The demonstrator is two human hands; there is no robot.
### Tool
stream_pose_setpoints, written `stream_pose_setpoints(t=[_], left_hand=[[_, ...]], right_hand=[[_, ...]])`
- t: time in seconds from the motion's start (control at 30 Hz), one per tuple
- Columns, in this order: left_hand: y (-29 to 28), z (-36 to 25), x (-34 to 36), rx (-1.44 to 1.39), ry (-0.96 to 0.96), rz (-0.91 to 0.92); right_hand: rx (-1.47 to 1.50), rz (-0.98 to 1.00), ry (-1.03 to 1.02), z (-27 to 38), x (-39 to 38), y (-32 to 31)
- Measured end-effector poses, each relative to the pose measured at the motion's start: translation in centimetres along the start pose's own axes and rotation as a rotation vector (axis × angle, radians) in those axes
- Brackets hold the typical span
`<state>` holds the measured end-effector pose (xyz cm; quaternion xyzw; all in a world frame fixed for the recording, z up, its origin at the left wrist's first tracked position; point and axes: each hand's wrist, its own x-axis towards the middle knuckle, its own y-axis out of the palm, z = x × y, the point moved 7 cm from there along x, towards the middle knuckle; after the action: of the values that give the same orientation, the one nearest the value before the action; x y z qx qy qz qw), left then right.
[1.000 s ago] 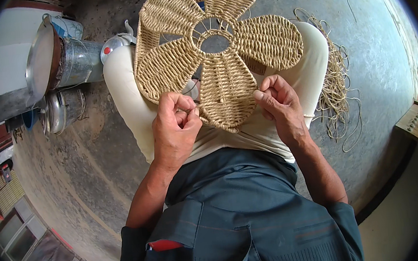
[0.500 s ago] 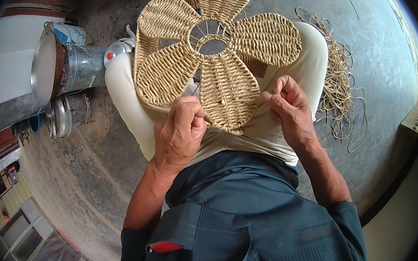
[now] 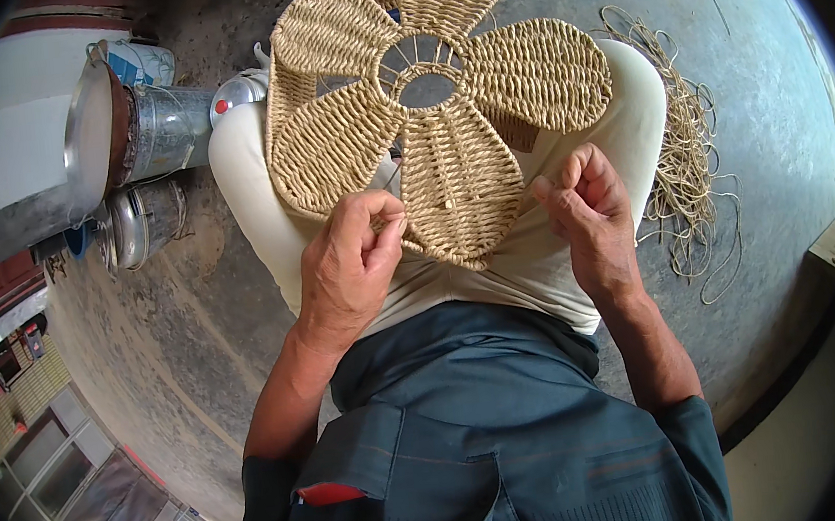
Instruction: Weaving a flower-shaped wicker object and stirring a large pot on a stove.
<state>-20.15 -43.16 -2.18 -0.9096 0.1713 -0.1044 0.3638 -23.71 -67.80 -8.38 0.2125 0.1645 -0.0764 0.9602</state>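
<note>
fingers of the left hand (image 3: 346, 267) are curled into a close fist, thumb pressed to forefinger, right beside the left edge of the lower petal (image 3: 460, 176); whether they touch it or pinch a thin strand, i cannot tell. the right hand (image 3: 596, 218) has drawn outward over the last second, from the petal's edge to a small gap beyond it, while the left has barely shifted. so that edge now has no fingers on it from the right side. the right hand's fingers are half curled, the thumb jutting toward the petal; how firmly they close, and on what, is not clear.

the woven flower (image 3: 540, 73) lies over the lap, its lower petal pointing to six o'clock between the hands. taking the flower as the clock's centre, the left hand sits at seven and the right between four and five. a woven side wall (image 3: 275, 118) shows behind the petals at nine to ten.

farther out, pale trousers (image 3: 249, 201) flank the flower, a loose heap of cord (image 3: 685, 164) lies on the floor near four, and a metal drum (image 3: 169, 129) stands at nine.
</note>
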Motion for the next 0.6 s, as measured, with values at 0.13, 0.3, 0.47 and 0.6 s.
stream_pose_setpoints(t=[0.13, 0.3, 0.47, 0.6], left_hand=[[0.2, 1.7, 0.2, -0.364, -0.293, -0.042], [0.8, 1.6, 1.2, -0.443, -0.532, 0.148], [1.9, 1.5, 1.6, -0.543, -0.643, 0.264], [2.5, 1.7, 2.1, -0.3, -0.183, 0.106]], right_hand=[[-0.1, 0.044, -0.128, 0.8, -0.3, -0.1], [-0.139, 0.023, -0.136, 1.2, -0.2, -0.4], [-0.264, 0.047, -0.147, 1.5, -0.4, -0.6], [-0.327, 0.019, -0.156, 1.5, -0.5, -0.9]])
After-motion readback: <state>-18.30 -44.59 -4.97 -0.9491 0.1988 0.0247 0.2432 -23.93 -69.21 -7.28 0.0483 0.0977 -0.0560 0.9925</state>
